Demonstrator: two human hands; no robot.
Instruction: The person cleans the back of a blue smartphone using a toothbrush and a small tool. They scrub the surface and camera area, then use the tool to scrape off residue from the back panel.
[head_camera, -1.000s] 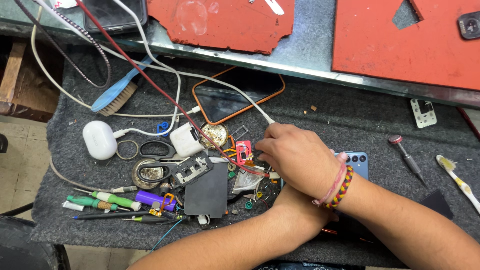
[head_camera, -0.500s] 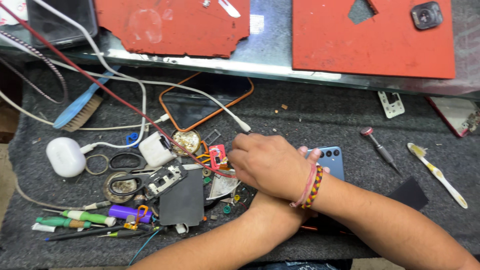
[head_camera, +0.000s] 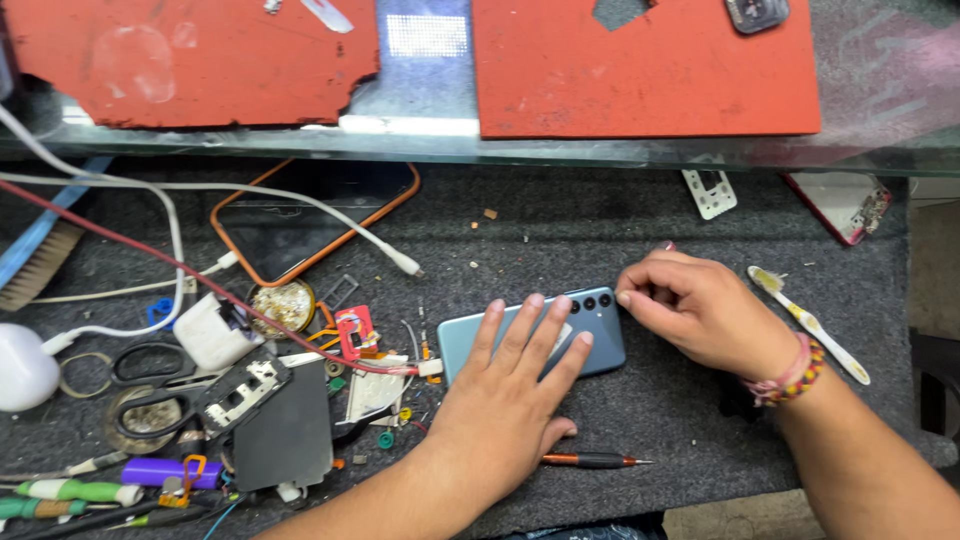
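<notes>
A blue phone (head_camera: 600, 345) lies back up on the dark mat (head_camera: 600, 225), its camera lenses at the right end. My left hand (head_camera: 510, 395) rests flat on it with the fingers spread, pressing it down. My right hand (head_camera: 700, 310), with a beaded bracelet at the wrist, is curled at the phone's right end, thumb and forefinger pinched against its edge. A small pink tip (head_camera: 668, 245) pokes out behind that hand; whether the hand holds it is hidden.
Left of the phone lie loose parts, a dark plate (head_camera: 285, 435), scissors (head_camera: 150, 370), a white charger (head_camera: 205, 335) and cables. An orange-cased phone (head_camera: 300, 220) lies further back, a toothbrush (head_camera: 810, 320) at right, a pen-like tool (head_camera: 590, 460) near the front edge. Red sheets (head_camera: 640, 65) sit on the shelf.
Both hands left the heap of parts at the left and moved right. The blue phone, mostly covered before, is in plain sight with my left hand flat on it.
</notes>
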